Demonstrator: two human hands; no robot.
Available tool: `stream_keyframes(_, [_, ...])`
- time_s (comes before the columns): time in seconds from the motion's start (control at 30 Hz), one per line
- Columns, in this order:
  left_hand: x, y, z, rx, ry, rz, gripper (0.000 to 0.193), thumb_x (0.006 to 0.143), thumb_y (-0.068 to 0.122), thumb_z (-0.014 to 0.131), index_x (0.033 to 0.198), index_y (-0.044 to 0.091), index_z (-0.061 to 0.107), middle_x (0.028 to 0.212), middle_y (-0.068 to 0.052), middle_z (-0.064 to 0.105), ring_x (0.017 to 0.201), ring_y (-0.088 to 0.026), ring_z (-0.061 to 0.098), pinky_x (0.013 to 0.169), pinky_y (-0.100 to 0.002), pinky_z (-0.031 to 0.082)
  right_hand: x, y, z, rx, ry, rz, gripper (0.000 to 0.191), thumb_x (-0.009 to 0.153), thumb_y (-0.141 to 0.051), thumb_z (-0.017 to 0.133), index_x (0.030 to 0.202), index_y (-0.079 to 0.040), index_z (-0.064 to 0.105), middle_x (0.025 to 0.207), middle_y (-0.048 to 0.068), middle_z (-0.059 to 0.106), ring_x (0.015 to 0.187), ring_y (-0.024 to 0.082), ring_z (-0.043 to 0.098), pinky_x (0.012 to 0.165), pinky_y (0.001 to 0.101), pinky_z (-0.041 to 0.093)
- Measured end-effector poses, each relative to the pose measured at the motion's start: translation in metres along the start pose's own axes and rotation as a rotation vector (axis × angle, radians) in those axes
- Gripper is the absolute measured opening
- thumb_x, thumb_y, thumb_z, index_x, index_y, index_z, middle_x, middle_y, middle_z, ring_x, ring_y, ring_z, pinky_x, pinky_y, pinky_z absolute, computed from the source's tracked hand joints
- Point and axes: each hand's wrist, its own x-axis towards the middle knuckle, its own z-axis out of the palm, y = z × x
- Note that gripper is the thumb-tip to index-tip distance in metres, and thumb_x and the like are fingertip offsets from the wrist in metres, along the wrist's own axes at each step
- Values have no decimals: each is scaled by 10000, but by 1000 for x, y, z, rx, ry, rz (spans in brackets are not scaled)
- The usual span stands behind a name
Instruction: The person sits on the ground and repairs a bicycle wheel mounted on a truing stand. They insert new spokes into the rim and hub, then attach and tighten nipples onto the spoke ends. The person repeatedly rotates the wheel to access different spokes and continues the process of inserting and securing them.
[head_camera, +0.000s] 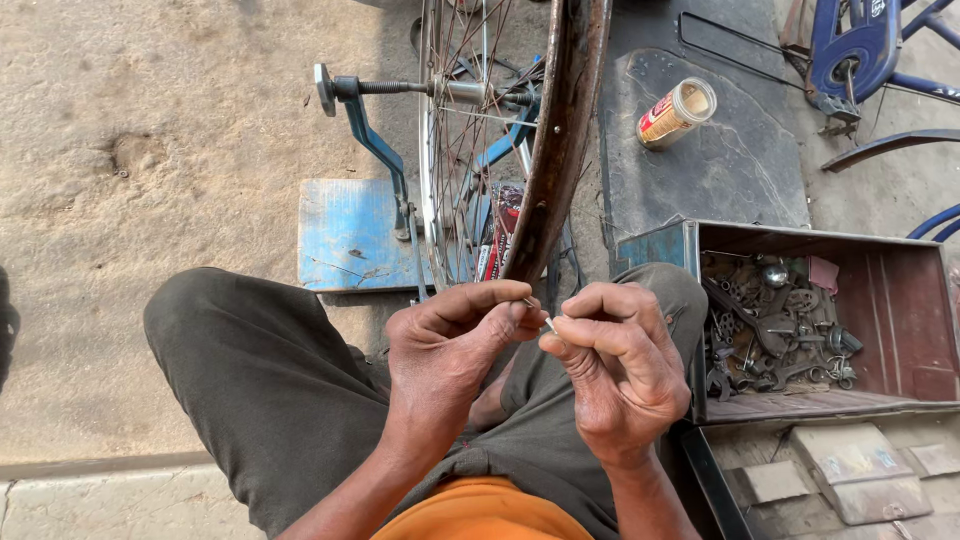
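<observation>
Small metal piece (540, 316) between pinching fingers (520, 312) too tiny to identify; bicycle wheel rim (560, 140) cut off at top edge.

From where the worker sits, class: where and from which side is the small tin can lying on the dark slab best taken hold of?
Grip the tin can around its round side wall, fingers coming down from above. It lies on its side on the dark slab, open mouth pointing up-right, so the curved body is exposed. The right hand is probably the nearer one; both hands currently pinch a small metal piece.
</observation>
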Motion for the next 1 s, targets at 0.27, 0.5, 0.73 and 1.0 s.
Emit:
stream_keyframes(0.27, [-9, 7, 9, 110, 31, 10, 223, 914, 25, 730, 1126, -29, 774, 947, -87, 804, 823, -81, 732, 713, -209, 597, 13, -6, 2, -60, -38, -21, 184, 860, 12, 823, 1000, -41, 715, 1044, 79, 690, 931, 141, 657, 722, 209, 557])
stream_keyframes(0.5, [-15, 15, 10, 333, -7, 171, 203, 936, 10, 715, 1129, 8, 776, 920, -47, 799, 813, -41, 724, 677, -187, 592, 20, -15, 1, -75, -72, -24, 200, 850, 30, 821, 996, -24, 695, 1068, 105, 715, 951, 165, 684, 819, 259, 573])
stream_keyframes(0.73, [-17, 25, 14, 524, -125, 538, 284, 882, -72, 644, 1147, 0, 718, 999, -109, 781, 833, -110, 746, 721, -239, 604, 23, -17, -7, -75, -85, -32, 194, 889, 56, 801, 975, -43, 659, 1004, 82, 738, 838, 150, 708, 741, 223, 588])
stream_keyframes(1.0, [10, 41, 15, 579, -168, 574, 162, 1006, -6, 609, 1166, 17, 594, 986, -70, 789, 847, -121, 809, 729, -238, 672, 34, -14, -10, -128, -61, -27, 238, 858, 84, 774, 1070, -20, 745, 978, 75, 726, 837, 128, 692, 717, 225, 590])
